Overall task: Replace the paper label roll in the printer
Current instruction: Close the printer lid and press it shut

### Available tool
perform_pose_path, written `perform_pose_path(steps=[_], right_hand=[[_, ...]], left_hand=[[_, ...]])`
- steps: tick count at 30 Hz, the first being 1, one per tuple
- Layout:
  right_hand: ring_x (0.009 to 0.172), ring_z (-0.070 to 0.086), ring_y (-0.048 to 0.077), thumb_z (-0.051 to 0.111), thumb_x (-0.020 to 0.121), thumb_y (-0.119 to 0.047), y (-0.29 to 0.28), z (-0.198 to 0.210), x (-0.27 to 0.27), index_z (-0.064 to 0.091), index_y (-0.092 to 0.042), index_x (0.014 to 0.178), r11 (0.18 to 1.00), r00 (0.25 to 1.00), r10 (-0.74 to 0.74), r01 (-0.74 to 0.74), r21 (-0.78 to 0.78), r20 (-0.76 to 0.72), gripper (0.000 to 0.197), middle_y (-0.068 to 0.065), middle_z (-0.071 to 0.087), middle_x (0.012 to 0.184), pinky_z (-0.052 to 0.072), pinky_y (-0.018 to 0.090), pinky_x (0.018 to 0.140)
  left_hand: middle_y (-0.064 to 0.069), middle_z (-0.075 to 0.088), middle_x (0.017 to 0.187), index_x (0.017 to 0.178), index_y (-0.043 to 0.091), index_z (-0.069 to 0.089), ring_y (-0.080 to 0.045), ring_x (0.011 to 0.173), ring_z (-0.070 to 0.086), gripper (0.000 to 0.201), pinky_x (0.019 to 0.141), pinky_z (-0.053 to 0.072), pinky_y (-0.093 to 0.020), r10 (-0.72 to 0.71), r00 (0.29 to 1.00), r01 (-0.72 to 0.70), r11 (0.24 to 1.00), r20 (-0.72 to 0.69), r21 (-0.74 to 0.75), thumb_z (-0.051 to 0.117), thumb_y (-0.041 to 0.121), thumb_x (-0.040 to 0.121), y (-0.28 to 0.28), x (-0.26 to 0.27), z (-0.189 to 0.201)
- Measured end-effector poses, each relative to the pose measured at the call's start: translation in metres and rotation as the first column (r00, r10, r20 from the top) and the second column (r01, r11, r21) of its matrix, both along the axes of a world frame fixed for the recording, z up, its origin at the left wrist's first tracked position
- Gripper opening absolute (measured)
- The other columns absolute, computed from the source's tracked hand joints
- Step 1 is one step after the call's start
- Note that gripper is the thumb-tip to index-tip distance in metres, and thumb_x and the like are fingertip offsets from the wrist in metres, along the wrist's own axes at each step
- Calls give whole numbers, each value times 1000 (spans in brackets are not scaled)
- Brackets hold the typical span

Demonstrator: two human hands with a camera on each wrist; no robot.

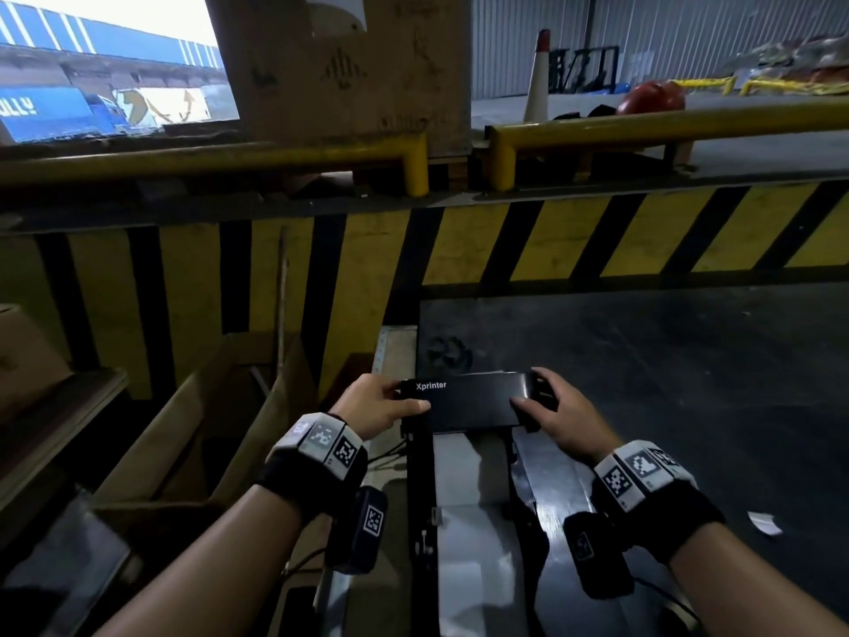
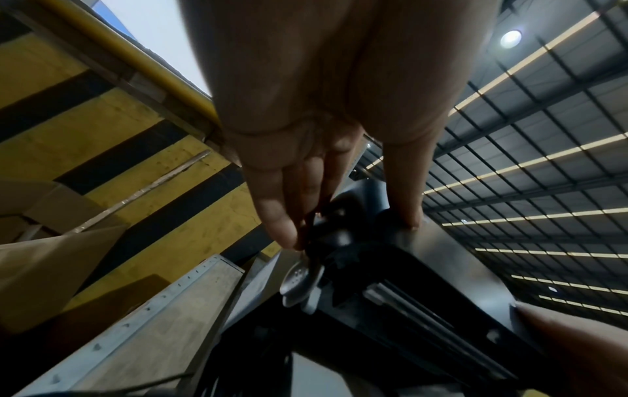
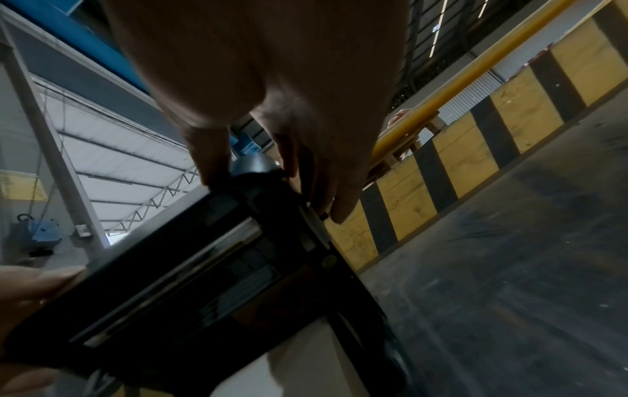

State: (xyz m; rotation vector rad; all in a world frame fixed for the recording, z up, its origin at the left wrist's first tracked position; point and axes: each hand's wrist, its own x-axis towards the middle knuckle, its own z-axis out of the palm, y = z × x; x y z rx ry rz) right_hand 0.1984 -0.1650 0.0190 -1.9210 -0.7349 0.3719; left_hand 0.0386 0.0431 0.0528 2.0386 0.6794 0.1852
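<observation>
- Black plastic forms the printer lid (image 1: 473, 400), marked "Xprinter", seen at the lower centre of the head view.
- The lid's left end is gripped by the left hand (image 1: 376, 404), thumb laid on top and fingers curled round the edge.
- Its right end is gripped by the right hand (image 1: 558, 418) in the same way.
- White label paper (image 1: 468, 512) is seen running from under the lid toward the bottom of the frame; the roll itself cannot be made out.
- Yellow-and-black striping covers the barrier (image 1: 551, 241) across the middle of the frame.
- Brown cardboard boxes (image 1: 193, 429) are seen at the lower left.
</observation>
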Motion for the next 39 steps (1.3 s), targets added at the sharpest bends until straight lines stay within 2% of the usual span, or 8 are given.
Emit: perform_pose_path(steps=[8,10,14,20,23,25,27,39], right_hand=[[107,57,10,73,75,-12,-50,-37,-55,45,-16,129,998,998,68,-68,-7,11,62,-7,58,112,43,-1,76],[104,56,9,74,74,-9,-55,-46,-64,45,-17,130,998,998,55,-55,-20,13,64,-9,57,110,44,1,75],[107,58,16,76,71,-10,-61,-64,-74,46,-16,129,999,999,35,-35,-40,6,66,-9,57,108,46,27,92],[108,52,7,69,75,-38,-54,-58,-71,39,-24,133,990,996,87,-88,-114,-10,66,-11,55,116,37,23,91],[102,56,1,68,78,-33,-48,-61,-74,34,-34,130,990,992,101,-108,-90,-75,62,-19,57,109,38,9,85],[93,54,-20,66,81,-22,-47,-68,-78,29,-37,124,990,985,129,-135,-40,-114,58,-28,51,106,35,-6,75],[88,50,-29,64,83,-14,-48,-76,-78,27,-34,122,990,974,143,-143,9,-176,57,-28,49,108,38,-6,76],[82,54,-23,61,85,-10,-47,-82,-80,27,-34,120,995,966,102,-95,41,-239,54,-21,52,105,36,-8,69]], left_hand=[[3,70,111,120,26,60,-14,104,65,58,96,52,-40,-49,998,48,999,38,21,80,27,65,-44,-50,-61],[1,67,115,124,25,56,-16,106,62,60,96,52,-40,-40,999,39,999,34,30,79,21,68,-53,-57,-74],[4,65,116,124,23,54,-14,106,61,64,97,51,-37,-30,998,30,999,60,-13,81,25,67,-63,-65,-88],[13,58,119,133,28,40,-8,112,57,81,96,45,-24,-64,995,68,997,72,-46,80,44,65,-68,-57,-92],[19,49,118,138,26,26,-2,112,52,87,88,39,-10,-66,992,72,996,105,-52,79,36,69,-73,-55,-98],[21,46,121,141,28,19,10,111,51,91,85,36,1,-78,985,90,993,153,-74,78,28,72,-76,-57,-106],[24,45,122,141,28,16,26,105,47,92,83,37,5,-84,976,110,987,203,-121,77,18,73,-78,-58,-113],[32,43,121,134,37,16,30,103,45,89,83,38,4,-41,962,88,983,269,-163,78,16,73,-78,-55,-127]])
